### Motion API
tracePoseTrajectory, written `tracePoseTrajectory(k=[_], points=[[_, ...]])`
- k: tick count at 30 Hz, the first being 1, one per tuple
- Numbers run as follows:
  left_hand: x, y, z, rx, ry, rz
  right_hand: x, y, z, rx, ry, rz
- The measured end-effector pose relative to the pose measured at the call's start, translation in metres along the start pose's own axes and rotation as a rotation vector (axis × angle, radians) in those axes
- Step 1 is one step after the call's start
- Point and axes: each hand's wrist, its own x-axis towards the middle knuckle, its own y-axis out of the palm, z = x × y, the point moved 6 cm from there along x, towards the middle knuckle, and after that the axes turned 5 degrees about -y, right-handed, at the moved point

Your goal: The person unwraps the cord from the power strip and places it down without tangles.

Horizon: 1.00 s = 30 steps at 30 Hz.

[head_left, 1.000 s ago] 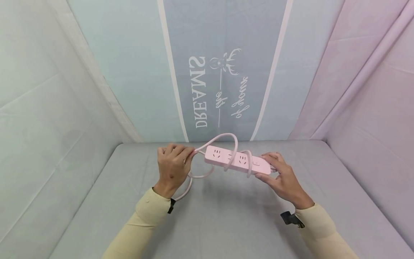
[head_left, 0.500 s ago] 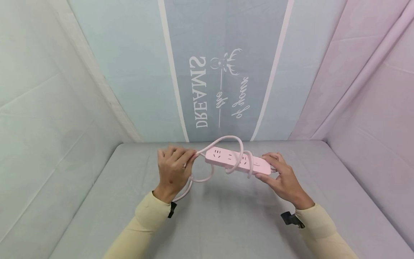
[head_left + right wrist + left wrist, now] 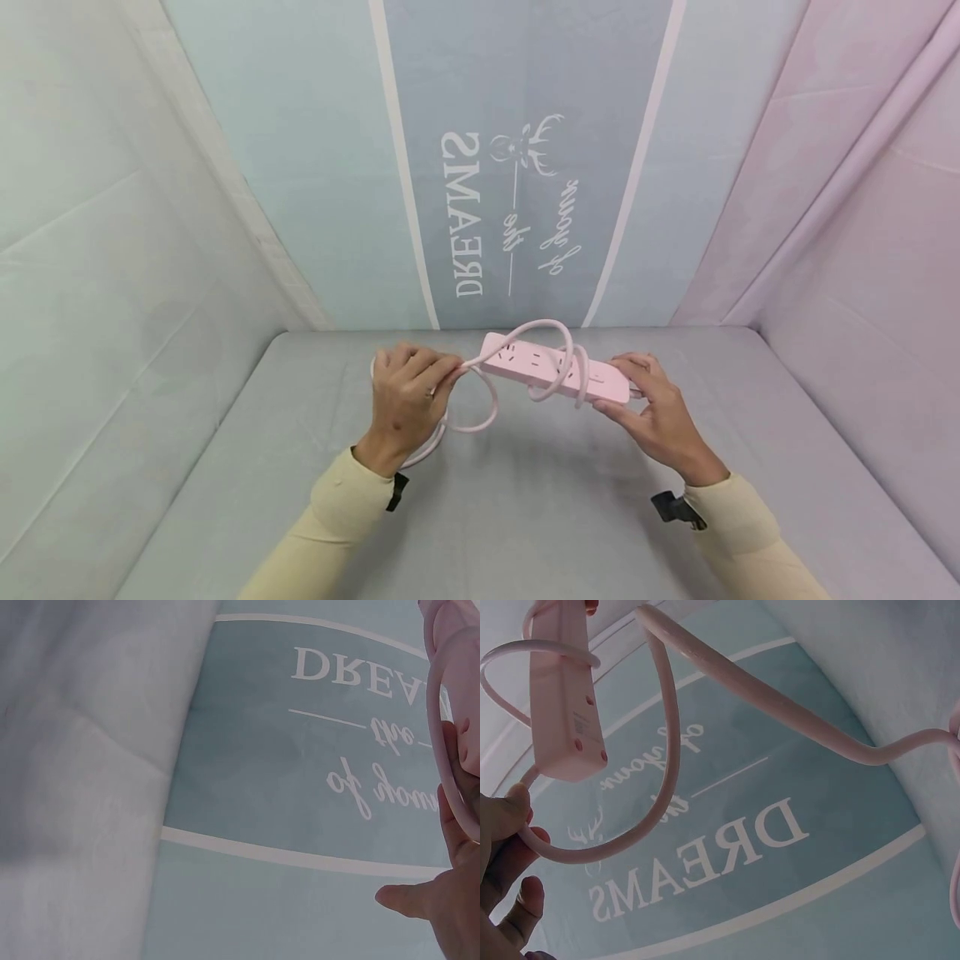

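A pink power strip [image 3: 517, 360] is held above the grey surface, tilted with its left end higher. Its pink cord [image 3: 491, 408] loops loosely around the body and hangs in further loops below my left hand [image 3: 408, 396]. That hand pinches the cord between thumb and fingers, just off the strip's left end. My right hand [image 3: 660, 417] grips the right end, thumb at the near edge and fingers behind. In the left wrist view, the strip's underside [image 3: 559, 697] shows above the pinching fingers [image 3: 510, 810]. The right wrist view catches the strip [image 3: 461, 690] only at its edge.
A grey cloth-covered surface [image 3: 517, 533] lies beneath both hands. Fabric walls enclose it: a pale one [image 3: 112, 292] at left, a pinkish one [image 3: 862, 275] at right, and a blue-green printed back panel [image 3: 517, 83].
My left hand has shifted slightly right with the cord. The large cord loop over the strip has slid right, and the hanging loop has dropped lower. The right hand stays nearly still.
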Motion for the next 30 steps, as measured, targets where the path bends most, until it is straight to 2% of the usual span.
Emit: tracePoseTrajectory(k=[5,10,24,30], points=[[-0.003,-0.001,-0.001,-0.051,0.035,0.004,-0.001,0.000,-0.003,-0.020,-0.001,-0.014],[-0.004,-0.002,-0.003,-0.093,0.040,0.024,-0.002,-0.001,-0.005,-0.033,0.004,-0.031],[-0.010,-0.001,-0.006,-0.144,0.083,0.050,-0.003,-0.003,-0.005,-0.053,0.031,-0.064],[-0.013,-0.003,-0.007,-0.166,0.129,0.056,-0.005,-0.003,-0.007,-0.059,0.035,-0.071]])
